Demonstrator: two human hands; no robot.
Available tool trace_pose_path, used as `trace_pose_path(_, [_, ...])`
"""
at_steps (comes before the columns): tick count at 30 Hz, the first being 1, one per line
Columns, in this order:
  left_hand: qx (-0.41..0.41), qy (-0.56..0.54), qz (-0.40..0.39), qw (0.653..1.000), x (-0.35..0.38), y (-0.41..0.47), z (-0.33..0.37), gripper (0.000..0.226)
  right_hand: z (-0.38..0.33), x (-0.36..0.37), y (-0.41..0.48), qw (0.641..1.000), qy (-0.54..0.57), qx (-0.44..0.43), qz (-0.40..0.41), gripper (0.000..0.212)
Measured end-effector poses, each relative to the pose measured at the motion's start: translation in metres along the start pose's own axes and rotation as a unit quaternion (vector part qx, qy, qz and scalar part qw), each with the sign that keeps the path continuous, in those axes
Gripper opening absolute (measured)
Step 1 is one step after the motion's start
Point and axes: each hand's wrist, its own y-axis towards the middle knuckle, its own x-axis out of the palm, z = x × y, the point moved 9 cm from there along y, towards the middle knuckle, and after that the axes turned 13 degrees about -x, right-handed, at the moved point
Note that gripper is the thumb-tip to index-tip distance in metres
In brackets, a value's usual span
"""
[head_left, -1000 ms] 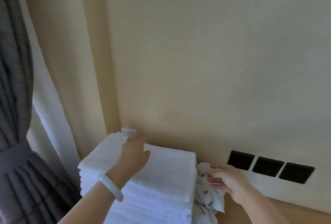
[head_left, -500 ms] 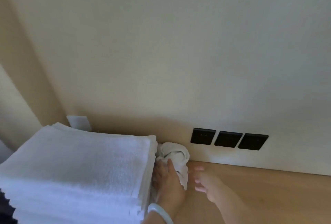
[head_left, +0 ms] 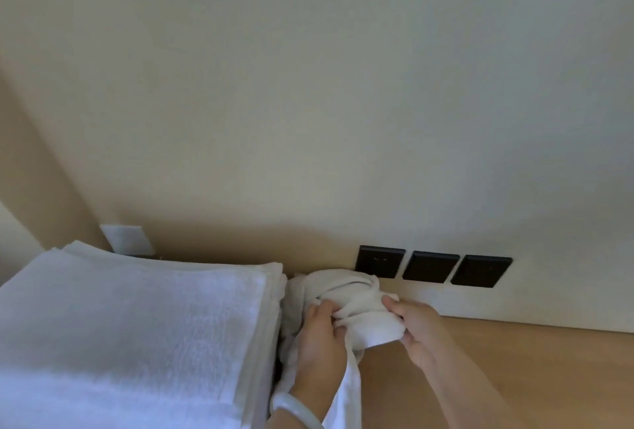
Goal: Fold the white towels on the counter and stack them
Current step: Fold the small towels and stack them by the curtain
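Beside the stack (head_left: 137, 325), both hands grip a crumpled towel (head_left: 356, 308).

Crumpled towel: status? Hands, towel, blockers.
Both gripping: left hand and right hand on crumpled towel. Towel bunched, not yet folded. folded stack tight on its left, wall close behind.

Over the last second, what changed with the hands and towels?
The left hand came off the top of the folded stack, dropped beside it and now grips the crumpled towel. The right hand, open just beside that towel half a second ago, grips its right end. Stack, counter and black wall plates unchanged.
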Motion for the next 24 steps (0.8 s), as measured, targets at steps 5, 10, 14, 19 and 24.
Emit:
trace_pose_path(5, [0.091, -0.084, -0.026, 0.992, -0.011, -0.028, 0.087, 0.014, -0.107, -0.061, -0.026, 0.978, -0.100, -0.180, 0.034, 0.027])
trace_pose_path(10, [0.115, -0.145, 0.038, 0.982, -0.036, -0.045, 0.149, 0.008, -0.187, -0.124, -0.043, 0.959, -0.071, -0.270, 0.049, 0.030])
trace_pose_path(14, [0.092, -0.061, -0.019, 0.994, 0.032, -0.064, 0.169, 0.029, -0.225, -0.180, -0.052, 0.960, 0.010, -0.281, -0.004, 0.016])
trace_pose_path(19, [0.108, -0.061, -0.293, 0.948, 0.203, -0.156, 0.198, 0.089, -0.274, -0.251, -0.059, 0.938, 0.140, -0.312, -0.052, 0.013])
trace_pose_path(24, [-0.077, -0.167, -0.144, 0.972, 0.271, -0.159, 0.161, 0.004, -0.262, -0.336, -0.045, 0.939, -0.029, -0.325, -0.113, 0.029])
